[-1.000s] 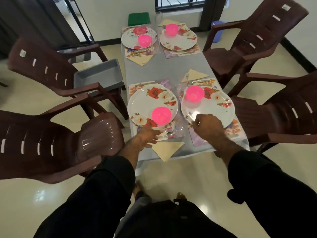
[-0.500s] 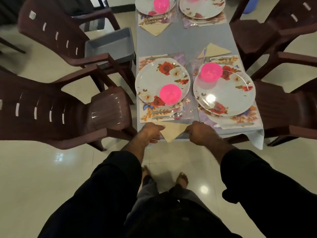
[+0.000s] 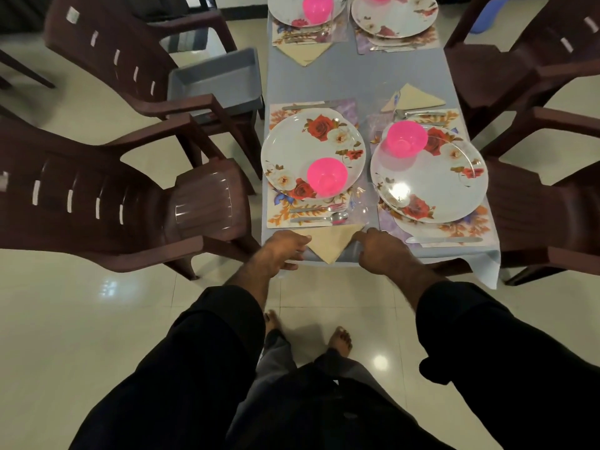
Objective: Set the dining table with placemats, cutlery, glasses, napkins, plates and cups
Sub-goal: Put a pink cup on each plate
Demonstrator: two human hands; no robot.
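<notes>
Both hands have dropped from the near plates to the folded napkin [image 3: 329, 243] at the near table edge, and now sit at its two side corners. Left hand [image 3: 281, 251]: fingers loosely curled, tips on the napkin's left corner; pinching or only pressing, cannot tell. Right hand [image 3: 381, 251]: forefinger extended, tip touching the right corner, other fingers curled under.

Napkin lies as a triangle, point toward the person and just reaching the table edge, its long side against the near-left placemat [image 3: 282, 219]. Fork and spoon [image 3: 319, 218] lie on that mat's near strip. Near-left plate [image 3: 313, 157] carries a pink cup [image 3: 327, 177] on its near side. Near-right plate [image 3: 429, 177] has its pink cup [image 3: 406, 139] on the far side. A clear glass [image 3: 365, 198] seems to stand between the two mats; faint.

Judgement: plates now left alone; step in hand is squaring this napkin. All four visible settings appear laid, so the task looks nearly complete. Grey tray [image 3: 214, 76] rests on the far-left chair [image 3: 136, 60].
</notes>
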